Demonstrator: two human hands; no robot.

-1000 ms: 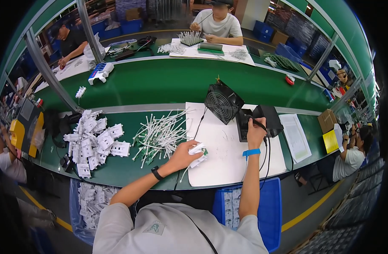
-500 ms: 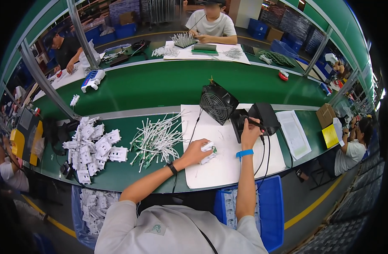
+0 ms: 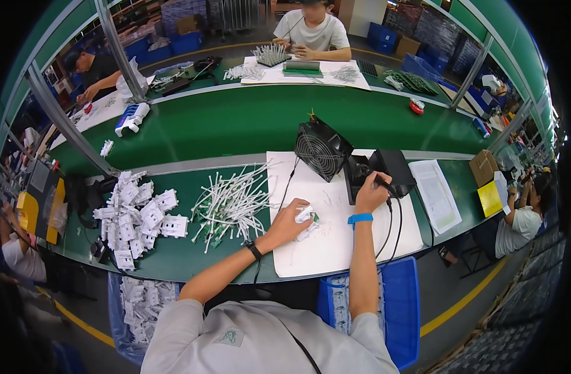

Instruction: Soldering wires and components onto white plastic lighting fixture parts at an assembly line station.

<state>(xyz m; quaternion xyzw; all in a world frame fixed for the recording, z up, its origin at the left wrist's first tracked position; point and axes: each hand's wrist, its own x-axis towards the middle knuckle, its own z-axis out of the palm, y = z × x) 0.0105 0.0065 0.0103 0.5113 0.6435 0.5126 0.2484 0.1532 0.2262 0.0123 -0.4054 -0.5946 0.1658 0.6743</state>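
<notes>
L grip shifted, white part inside

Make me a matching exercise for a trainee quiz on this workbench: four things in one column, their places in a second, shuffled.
Things:
1. small black fan
2. pile of white plastic parts
3. blue bin
4. white sticks

Places:
A. below the bench edge, by the right forearm
B. far left on the green mat
C. at the top of the white sheet
D. between the plastic parts and the white sheet

Pairs: 1-C, 2-B, 3-A, 4-D
</notes>
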